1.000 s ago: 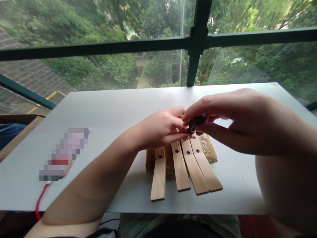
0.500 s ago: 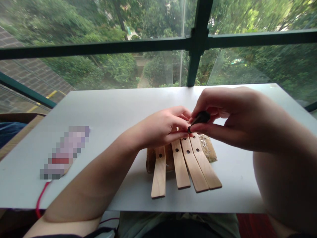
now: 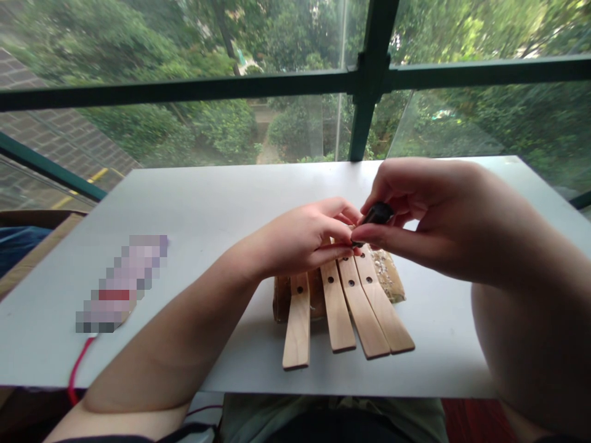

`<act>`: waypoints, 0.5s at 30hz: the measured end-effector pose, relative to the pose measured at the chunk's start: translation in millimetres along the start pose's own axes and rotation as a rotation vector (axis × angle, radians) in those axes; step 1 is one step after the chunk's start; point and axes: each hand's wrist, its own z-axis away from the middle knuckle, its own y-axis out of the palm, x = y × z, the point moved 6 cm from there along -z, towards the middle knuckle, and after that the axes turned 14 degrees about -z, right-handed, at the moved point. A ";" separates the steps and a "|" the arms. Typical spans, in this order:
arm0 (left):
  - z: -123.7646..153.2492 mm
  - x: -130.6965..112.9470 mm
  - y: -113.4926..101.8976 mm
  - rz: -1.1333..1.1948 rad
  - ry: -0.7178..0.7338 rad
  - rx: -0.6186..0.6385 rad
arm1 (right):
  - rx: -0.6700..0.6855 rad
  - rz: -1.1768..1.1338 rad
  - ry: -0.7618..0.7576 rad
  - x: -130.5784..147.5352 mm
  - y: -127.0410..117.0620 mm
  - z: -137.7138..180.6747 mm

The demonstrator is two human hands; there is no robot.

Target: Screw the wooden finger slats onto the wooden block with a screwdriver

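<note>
Several light wooden slats [image 3: 339,311] with a dark hole in each fan out toward me on a white table [image 3: 207,209]. My left hand [image 3: 300,237] is closed over their far ends, pinching them together. My right hand [image 3: 429,215] is closed on a small black object [image 3: 377,213], held between thumb and fingers right above the joined slat ends. Under the slats lies a brown clear bag [image 3: 390,277] with small parts in it.
A blurred-out flat item [image 3: 122,283] with a red cord [image 3: 76,369] lies at the table's left. A cardboard box [image 3: 28,246] stands off the left edge. Behind the table is a glass railing with a dark green frame [image 3: 364,80].
My right hand has lifted and turned the small black object a little, its fingers shifting around it. My left hand and the slats have stayed put.
</note>
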 end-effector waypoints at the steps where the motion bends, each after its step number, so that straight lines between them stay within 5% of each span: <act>1: -0.2 0.1 0.0 0.004 0.001 0.000 | 0.001 -0.005 0.000 -0.2 0.8 -0.2; 6: 0.4 0.2 -1.0 0.009 0.006 -0.007 | -0.004 0.029 -0.077 2.1 3.3 -2.4; 12: 3.0 2.6 0.2 -0.105 0.025 0.010 | 0.248 -0.079 -0.188 10.3 2.2 5.0; 15: 3.0 3.4 0.7 -0.121 0.029 0.004 | 0.250 -0.028 -0.201 12.6 -5.5 8.7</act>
